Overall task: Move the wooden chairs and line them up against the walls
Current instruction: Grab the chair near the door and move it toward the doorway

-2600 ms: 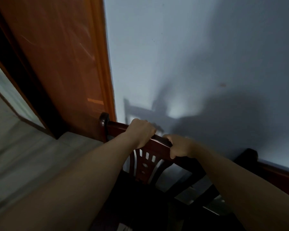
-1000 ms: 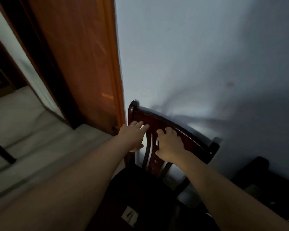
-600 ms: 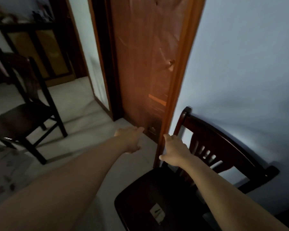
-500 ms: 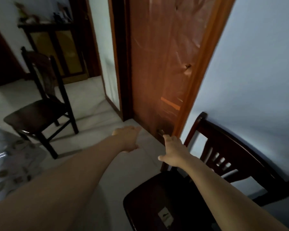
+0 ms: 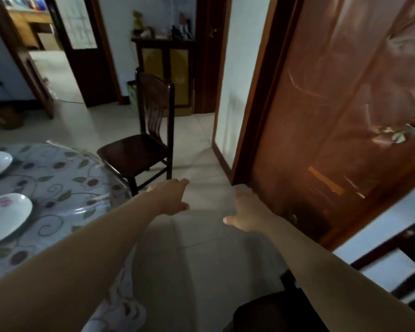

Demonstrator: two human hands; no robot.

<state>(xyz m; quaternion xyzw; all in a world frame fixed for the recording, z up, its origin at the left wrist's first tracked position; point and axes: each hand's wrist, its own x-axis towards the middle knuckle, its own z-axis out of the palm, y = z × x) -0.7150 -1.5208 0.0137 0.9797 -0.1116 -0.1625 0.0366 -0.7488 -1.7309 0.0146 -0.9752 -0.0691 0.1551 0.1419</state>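
One dark wooden slat-back chair already stands against the pale wall at five o'clock, while both hands, spread and empty, stretch toward another dark wooden chair left at twelve o'clock beside the floral-clothed table.

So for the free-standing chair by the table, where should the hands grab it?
Likely the top rail of the chair, one hand near each post, approached from behind. The tall backrest stands upright and unobstructed, its seat facing the table. Both the left hand and right hand are open and empty.
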